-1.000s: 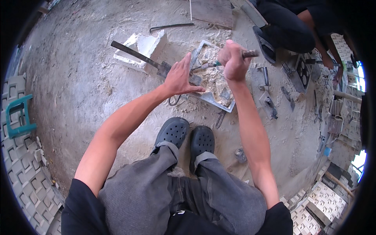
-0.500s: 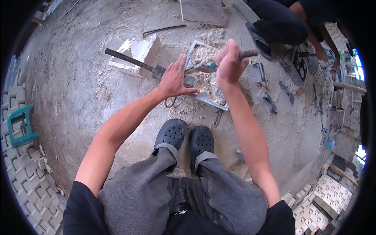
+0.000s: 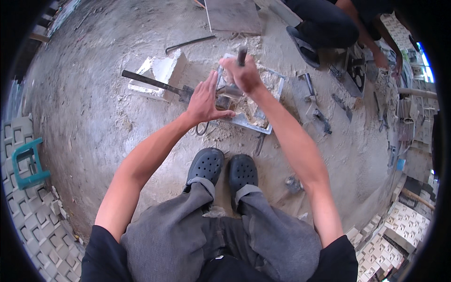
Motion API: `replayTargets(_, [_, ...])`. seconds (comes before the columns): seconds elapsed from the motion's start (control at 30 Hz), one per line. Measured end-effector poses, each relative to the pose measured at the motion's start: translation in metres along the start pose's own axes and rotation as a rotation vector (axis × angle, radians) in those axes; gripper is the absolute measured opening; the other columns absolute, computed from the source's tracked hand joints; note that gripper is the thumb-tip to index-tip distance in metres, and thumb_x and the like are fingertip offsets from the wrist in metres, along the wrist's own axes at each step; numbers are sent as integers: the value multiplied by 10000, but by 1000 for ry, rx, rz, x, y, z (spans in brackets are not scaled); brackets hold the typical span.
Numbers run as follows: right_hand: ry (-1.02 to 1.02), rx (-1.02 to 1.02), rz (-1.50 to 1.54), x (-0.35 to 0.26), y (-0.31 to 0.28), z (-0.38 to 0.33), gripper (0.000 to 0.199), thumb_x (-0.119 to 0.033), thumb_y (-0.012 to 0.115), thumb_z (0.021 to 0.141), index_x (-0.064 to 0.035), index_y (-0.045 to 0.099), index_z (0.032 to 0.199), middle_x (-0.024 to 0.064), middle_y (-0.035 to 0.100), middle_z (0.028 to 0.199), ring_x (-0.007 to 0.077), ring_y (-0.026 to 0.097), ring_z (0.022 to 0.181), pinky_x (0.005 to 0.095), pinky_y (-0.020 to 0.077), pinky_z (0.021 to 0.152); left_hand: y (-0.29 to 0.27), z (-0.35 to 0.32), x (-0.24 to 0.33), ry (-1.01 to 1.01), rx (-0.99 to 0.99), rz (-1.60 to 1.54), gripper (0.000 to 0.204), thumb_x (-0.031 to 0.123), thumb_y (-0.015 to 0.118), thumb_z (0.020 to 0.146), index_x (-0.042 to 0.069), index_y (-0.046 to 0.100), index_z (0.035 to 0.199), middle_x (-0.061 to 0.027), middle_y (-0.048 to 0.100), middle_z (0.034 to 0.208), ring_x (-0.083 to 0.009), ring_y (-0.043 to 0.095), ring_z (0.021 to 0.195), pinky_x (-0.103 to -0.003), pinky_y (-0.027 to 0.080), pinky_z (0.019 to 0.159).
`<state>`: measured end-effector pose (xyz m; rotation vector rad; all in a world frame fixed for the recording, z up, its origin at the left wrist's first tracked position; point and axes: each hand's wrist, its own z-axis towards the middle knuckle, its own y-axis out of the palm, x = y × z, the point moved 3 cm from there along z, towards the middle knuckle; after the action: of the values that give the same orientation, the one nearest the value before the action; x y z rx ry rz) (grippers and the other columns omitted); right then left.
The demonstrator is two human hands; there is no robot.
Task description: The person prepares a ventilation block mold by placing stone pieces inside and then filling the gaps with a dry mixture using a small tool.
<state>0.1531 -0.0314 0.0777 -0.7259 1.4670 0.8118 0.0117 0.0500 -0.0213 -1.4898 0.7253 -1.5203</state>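
Metal tray point(image 3: 277, 77) on the dirt floor point(image 3: 94, 103), just beyond our shoes point(image 3: 224, 165); it holds pale rubble point(image 3: 249, 110) and a dark block point(image 3: 223, 102). Our left hand point(image 3: 203, 99) lies flat at the tray's near edge, fingers spread apart, thumb touching the block. Our right hand point(image 3: 245, 75) is raised over the tray, grip clamped on a dark tool handle point(image 3: 242, 54) standing upright. White block point(image 3: 159, 73) sits left of tray. Another person crouches beyond.
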Motion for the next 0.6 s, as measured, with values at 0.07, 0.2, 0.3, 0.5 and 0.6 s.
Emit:
replayTargets(0.07, [-128,105,-25,-30,5,-2,413,-165,636,940,-130,520,545,-29,436,476,72,352,392,275,258,391,-5,-3,-1,-33,-16,-11,1486,845,726,629,-84,43,1568,-315,211,1605,-428,263,1494,-486,233,1228])
replayTargets(0.2, [-316,145,100,-61,4,-9,479,-184,553,995,-136,468,526,-36,383,455,70,345,383,282,267,378,-5,-5,-3,-63,-14,-48,1500,890,681,617,-74,45,1575,-277,178,1634,-390,248,1514,-517,233,1225])
replayTargets(0.3, [-226,199,73,41,-9,-19,431,-189,593,943,-128,511,524,-25,472,468,66,425,399,279,299,362,3,8,11,-15,-12,-89,1501,892,679,618,-70,41,1577,-278,172,1635,-390,234,1519,-516,230,1227])
replayTargets(0.5, [-96,284,137,7,4,-2,440,-160,586,954,-154,459,533,-23,419,460,71,367,360,282,268,343,-6,-1,-1,-61,-53,-34,1497,847,729,624,-75,27,1573,-307,175,1623,-419,228,1514,-497,209,1237])
replayTargets(0.6, [-144,476,215,-32,-4,-16,449,-178,586,961,-169,442,536,-43,401,463,70,328,370,284,258,364,-5,-4,-1,-57,-30,-30,1501,891,685,610,-65,55,1580,-279,166,1637,-401,223,1520,-513,218,1231])
